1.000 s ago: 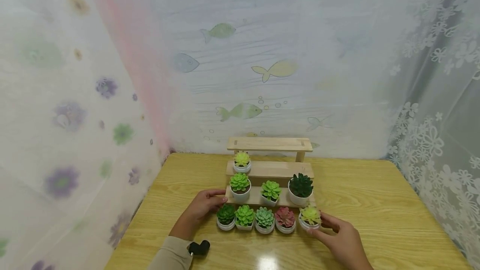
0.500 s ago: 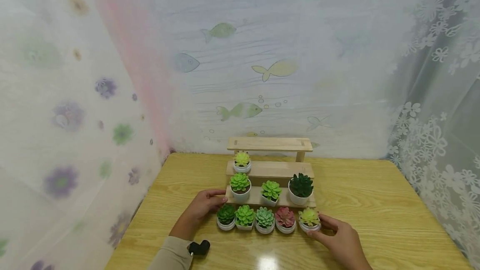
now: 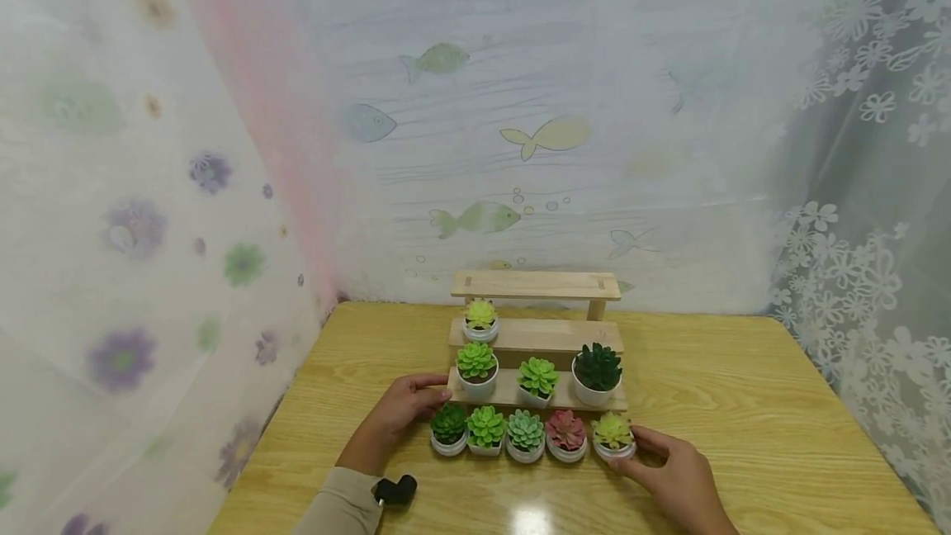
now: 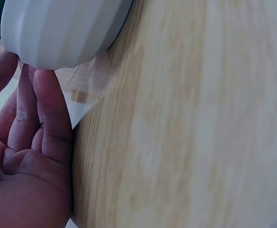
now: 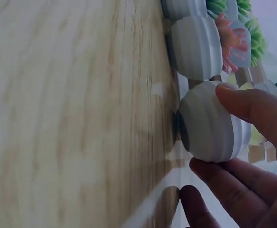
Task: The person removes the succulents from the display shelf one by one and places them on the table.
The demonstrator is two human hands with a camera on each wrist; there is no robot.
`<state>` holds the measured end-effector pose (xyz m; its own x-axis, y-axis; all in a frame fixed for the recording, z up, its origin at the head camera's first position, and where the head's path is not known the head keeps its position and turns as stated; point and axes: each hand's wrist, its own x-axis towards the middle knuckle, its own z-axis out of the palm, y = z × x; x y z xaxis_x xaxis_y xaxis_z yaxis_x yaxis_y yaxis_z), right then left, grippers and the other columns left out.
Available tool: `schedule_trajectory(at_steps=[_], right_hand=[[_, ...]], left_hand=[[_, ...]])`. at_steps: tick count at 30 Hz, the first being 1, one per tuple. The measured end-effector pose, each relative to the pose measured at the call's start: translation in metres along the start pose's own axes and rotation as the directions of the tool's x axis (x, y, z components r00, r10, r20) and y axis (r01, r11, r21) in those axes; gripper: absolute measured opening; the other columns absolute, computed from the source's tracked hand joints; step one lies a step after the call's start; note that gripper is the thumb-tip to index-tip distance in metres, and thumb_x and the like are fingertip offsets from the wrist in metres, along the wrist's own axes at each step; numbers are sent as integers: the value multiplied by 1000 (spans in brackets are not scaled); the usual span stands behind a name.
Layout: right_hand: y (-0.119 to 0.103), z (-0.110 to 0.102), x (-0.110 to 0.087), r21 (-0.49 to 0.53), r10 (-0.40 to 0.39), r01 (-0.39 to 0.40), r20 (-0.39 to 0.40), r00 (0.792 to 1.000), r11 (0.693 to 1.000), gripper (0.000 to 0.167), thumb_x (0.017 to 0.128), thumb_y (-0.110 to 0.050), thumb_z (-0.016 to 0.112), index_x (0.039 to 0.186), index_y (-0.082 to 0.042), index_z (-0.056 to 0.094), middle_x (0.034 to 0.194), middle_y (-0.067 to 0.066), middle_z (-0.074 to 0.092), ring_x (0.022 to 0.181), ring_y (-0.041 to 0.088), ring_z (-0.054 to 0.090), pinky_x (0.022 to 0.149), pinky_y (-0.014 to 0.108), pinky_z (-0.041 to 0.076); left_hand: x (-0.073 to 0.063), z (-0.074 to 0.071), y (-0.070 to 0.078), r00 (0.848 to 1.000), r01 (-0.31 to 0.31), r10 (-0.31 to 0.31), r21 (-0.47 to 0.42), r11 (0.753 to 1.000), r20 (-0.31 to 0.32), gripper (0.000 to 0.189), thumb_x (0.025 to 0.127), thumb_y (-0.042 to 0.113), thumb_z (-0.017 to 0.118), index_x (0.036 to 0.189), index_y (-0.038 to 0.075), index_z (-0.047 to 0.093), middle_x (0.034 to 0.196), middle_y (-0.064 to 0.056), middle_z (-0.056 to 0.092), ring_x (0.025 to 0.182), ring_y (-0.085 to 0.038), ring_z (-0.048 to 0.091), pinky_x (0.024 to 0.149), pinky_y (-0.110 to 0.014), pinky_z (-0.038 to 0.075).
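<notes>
Along the front of a tiered wooden plant stand (image 3: 546, 334) runs a row of small potted succulents. My right hand (image 3: 672, 473) pinches the white ribbed pot of the yellow-green succulent (image 3: 612, 432) at the row's right end, thumb on one side and fingers on the other. This pot (image 5: 207, 123) sits at the table surface, a small gap from the red succulent (image 3: 567, 432). My left hand (image 3: 404, 413) rests by the stand's left end, fingers extended. In the left wrist view its fingertips touch a white pot (image 4: 64, 31), beside the dark green succulent (image 3: 449, 424).
On the stand's lowest tier are two bright green succulents (image 3: 475, 360) (image 3: 537, 378) and a dark green one (image 3: 598, 368). A yellow-green succulent (image 3: 480, 316) stands on the middle tier. Patterned curtains (image 3: 579, 64) surround the wooden table (image 3: 743, 386). A black piece (image 3: 395, 490) is on the left cuff.
The yellow-green succulent in my right hand has gone from slightly tilted to more upright, shifting very little. My left hand and the other plants have stayed put.
</notes>
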<state>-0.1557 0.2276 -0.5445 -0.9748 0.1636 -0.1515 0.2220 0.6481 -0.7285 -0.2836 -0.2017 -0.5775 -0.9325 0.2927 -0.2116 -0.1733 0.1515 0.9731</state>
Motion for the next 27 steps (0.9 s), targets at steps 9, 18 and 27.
schedule_trajectory(at_steps=[9,18,27], right_hand=[[1,-2,3,-63,-25,25,4,1000,998,89,69,-66,87,136,-10,70,127,12,74,132,46,56,101,64,48],[-2,-4,2,-110,-32,32,6,999,993,92,70,-67,87,134,-4,69,116,8,77,126,46,60,98,64,49],[-2,-3,2,-125,-57,57,3,998,990,86,71,-65,87,132,-6,72,112,5,78,125,46,61,99,64,49]], left_hand=[[-1,0,0,1000,2,-2,-4,1000,-4,47,96,23,75,137,2,67,92,2,75,83,-14,66,75,-31,56],[-2,1,1,1000,12,-12,-16,1000,-7,46,96,23,75,137,2,67,92,3,75,83,-14,66,74,-31,56],[-2,1,3,1000,21,-22,-19,1000,-9,47,96,23,76,137,2,67,89,4,74,80,-13,66,72,-30,56]])
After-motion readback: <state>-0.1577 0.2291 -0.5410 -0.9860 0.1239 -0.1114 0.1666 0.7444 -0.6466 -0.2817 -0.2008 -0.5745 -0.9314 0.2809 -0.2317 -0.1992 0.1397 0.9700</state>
